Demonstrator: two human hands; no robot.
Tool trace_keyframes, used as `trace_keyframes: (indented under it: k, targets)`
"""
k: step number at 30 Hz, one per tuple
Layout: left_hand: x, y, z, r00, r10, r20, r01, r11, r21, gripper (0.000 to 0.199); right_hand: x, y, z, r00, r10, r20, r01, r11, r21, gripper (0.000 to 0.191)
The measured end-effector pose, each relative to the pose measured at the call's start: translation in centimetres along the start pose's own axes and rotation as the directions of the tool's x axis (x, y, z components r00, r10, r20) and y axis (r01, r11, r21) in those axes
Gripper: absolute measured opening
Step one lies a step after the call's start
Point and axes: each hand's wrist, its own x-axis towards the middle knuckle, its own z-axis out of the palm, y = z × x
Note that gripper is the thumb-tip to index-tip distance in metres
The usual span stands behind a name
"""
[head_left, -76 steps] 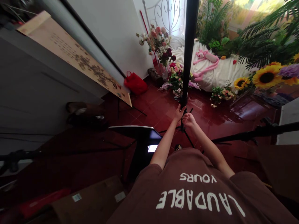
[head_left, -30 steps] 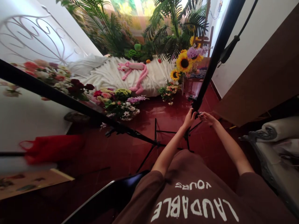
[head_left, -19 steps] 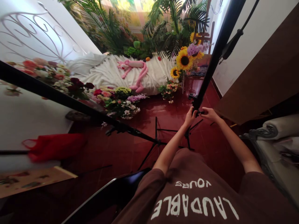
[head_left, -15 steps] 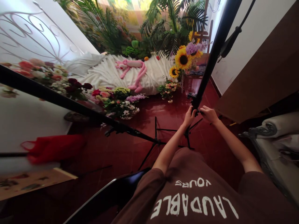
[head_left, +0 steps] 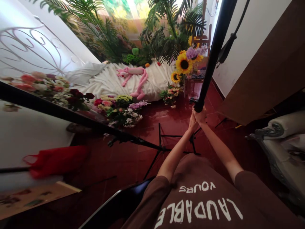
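Observation:
A black light stand [head_left: 209, 65] rises on the right, with its pole leaning toward the upper right and its legs on the red floor. My right hand [head_left: 200, 115] is wrapped round the pole just below a black clamp collar [head_left: 198, 104]. Close against it, my left hand [head_left: 193, 121] also closes on the pole from the left side, a little lower. The fingertips of both hands are partly hidden behind the pole and each other. A cable with a black plug-like piece [head_left: 227, 49] hangs beside the upper pole.
A second black stand [head_left: 95, 120] slants across the left. Artificial flowers [head_left: 124, 111] edge a white draped bed [head_left: 157, 86] bearing a pink plush toy [head_left: 134, 70]. A red bag [head_left: 57, 160] lies left, a brown panel [head_left: 252, 76] stands right, and a wrapped sofa [head_left: 274, 149] is beyond it.
My right hand has moved left from the knob at the pole's side and now wraps the pole. My left hand has slid slightly lower. The camera view has shifted a little.

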Motion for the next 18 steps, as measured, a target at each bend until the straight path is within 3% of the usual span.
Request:
trace_keyframes:
  k: [5,11,15,18]
  targets:
    - [-0.1,0.7,-0.5,1.0,0.023,0.019,-0.024,0.997,0.075,0.047,3.0,-2.5,-0.8,0.984,-0.164,-0.076,0.168,0.984,0.059,0.029]
    - [-0.1,2.1,-0.2,1.0,-0.002,0.018,0.001,0.999,0.04,0.04,7.3,-7.9,-2.2,0.957,-0.289,-0.006,0.288,0.951,0.111,0.033]
    - [-0.1,2.7,0.0,0.999,-0.024,-0.026,0.025,0.999,0.042,0.038,6.4,-10.0,-3.9,0.951,-0.308,0.014,0.306,0.949,0.071,0.03]
    - [-0.1,3.0,0.1,0.998,-0.025,-0.05,0.027,0.999,0.043,0.04,4.7,-8.8,-5.9,0.924,-0.354,0.145,0.336,0.932,0.135,0.031]
